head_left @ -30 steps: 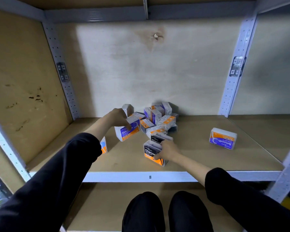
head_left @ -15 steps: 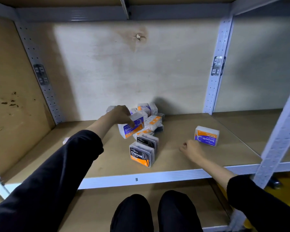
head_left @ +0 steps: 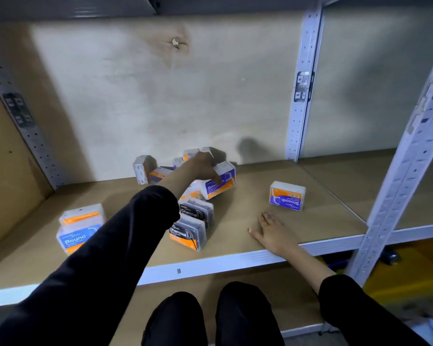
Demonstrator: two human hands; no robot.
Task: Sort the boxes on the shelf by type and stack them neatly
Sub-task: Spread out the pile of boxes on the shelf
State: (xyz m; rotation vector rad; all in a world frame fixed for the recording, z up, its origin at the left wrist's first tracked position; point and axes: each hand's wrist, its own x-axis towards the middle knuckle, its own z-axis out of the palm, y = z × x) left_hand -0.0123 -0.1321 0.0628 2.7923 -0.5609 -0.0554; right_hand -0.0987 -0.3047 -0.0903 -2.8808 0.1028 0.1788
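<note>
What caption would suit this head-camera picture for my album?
Left hand grips a tilted Smooth box in the pile; right hand rests on the shelf near a lone Smooth box.

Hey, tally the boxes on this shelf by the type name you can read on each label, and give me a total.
Purple-and-orange Smooth plastic boxes: 2, one alone at right, one gripped by the left hand
Black Charcoal boxes: 2
Blue Round box: 1
Total: 5 readable; the back pile and the box atop Round show no legible label.

Front Charcoal box stands upright; rightmost Smooth box lies apparently inverted.
</note>
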